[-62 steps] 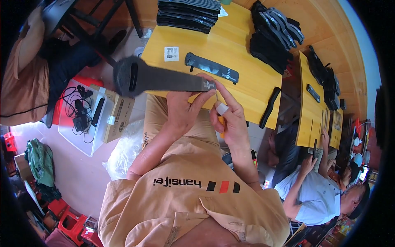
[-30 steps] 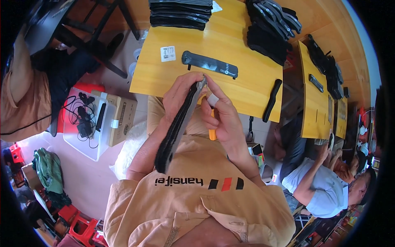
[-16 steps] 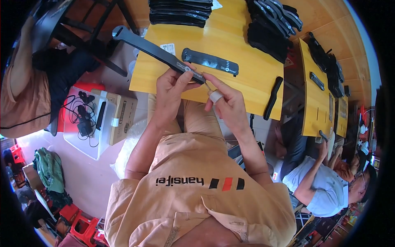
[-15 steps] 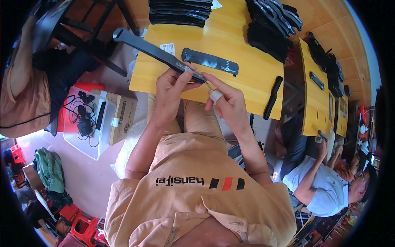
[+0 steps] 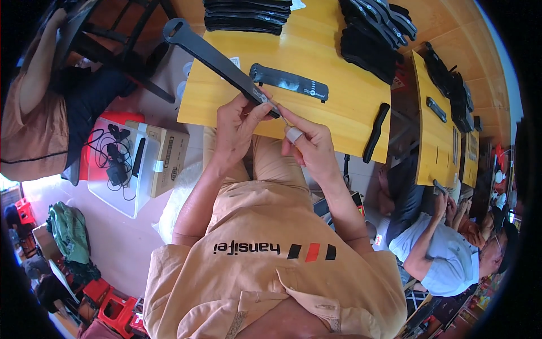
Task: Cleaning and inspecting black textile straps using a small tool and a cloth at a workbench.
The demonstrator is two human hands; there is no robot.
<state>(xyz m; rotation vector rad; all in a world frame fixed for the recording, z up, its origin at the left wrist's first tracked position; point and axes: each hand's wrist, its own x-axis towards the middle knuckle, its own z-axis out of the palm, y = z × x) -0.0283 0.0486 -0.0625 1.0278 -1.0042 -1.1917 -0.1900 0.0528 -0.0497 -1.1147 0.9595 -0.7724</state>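
A long dark strap with a slotted, rounded far end slants up and left over the table edge. My left hand is closed round its near end, with the thumb on top. Close beside it, my right hand pinches a thin metal pointed tool whose tip meets the strap's near end; its exact kind is hard to make out. A white band wraps a finger of that hand. Just beyond, a flat dark strap with printing lies on the yellow table.
Stacks of black straps stand at the table's far side, one stack in the middle, another at the right. A narrow black strip lies by the right edge. A clear bin of cables is on the floor left. Co-workers sit on both sides.
The strap's far end has swung upward and a little right, so the strap stands more steeply. My right hand has shifted slightly, with its fingers curled more tightly near the strap's end.
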